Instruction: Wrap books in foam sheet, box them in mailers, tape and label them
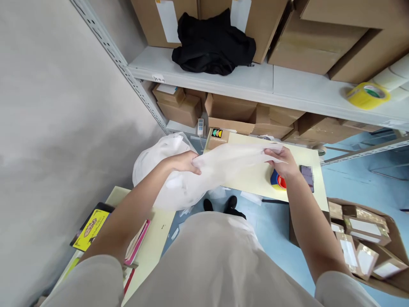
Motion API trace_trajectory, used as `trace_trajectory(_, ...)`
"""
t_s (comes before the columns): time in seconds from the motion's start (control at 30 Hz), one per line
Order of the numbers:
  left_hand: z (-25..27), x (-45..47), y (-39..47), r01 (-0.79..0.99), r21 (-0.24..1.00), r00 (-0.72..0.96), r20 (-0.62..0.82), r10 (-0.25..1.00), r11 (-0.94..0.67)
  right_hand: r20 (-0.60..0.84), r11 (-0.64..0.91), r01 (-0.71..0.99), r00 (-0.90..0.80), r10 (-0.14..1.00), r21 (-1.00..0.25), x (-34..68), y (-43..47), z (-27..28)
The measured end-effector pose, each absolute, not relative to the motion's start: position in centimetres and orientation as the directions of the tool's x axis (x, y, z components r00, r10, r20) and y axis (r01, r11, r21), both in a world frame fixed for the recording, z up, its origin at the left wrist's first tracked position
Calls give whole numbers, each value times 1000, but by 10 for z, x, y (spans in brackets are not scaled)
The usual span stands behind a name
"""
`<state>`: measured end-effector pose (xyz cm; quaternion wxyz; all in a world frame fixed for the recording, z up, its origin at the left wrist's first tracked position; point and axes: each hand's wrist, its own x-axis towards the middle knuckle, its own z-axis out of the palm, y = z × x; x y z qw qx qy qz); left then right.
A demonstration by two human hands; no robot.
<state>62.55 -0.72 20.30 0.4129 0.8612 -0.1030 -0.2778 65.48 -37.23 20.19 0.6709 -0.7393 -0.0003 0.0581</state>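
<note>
A thin, translucent white packing sheet (233, 162) is stretched between my two hands above the pale table. My left hand (186, 163) is closed on its left end, thumb toward me. The right end is pinched in my right hand (281, 162), where a loose edge sticks out past the fingers. Just below and left of my left hand lies a bulky white mass (156, 170) of similar see-through material; whether it joins the sheet I cannot tell. On the table under my right hand sits a blue and red round object (277, 180), partly covered by the wrist.
A phone (307, 177) lies at the table's right end, and a small brown box (217, 137) at its far left. Shelves (262, 81) with cartons, black cloth (214, 44) and yellow tape (368, 95) rise behind. Packed boxes fill a large carton (396, 238) at right.
</note>
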Motion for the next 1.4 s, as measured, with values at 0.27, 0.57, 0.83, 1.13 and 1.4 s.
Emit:
trace_trajectory(0.27, 166, 644, -14, 273, 848, 937, -341, -75, -454, -351, -76, -342, 918, 187, -937, 632, -446, 139)
trace_trajectory(0.57, 101, 664, -83, 111, 595, 992, -20, 123, -796, -214, -580, -289, 957, -195, -762, 629, -458, 66)
trace_trajectory(0.83, 45, 666, -112, 188, 429, 982, -73, 174, -884, -206, -758, -248, 967, -153, -603, 625, -459, -2)
trace_trajectory(1.13, 6, 669, -117, 249, 392, 966, -166, 198, -886, -235, -737, -275, 959, -161, -618, 624, -464, -46)
trace_trajectory(1.4, 1, 658, -124, 122, 409, 990, 12, 139, -904, -13, -834, -118, 991, -131, -539, 594, -447, -43)
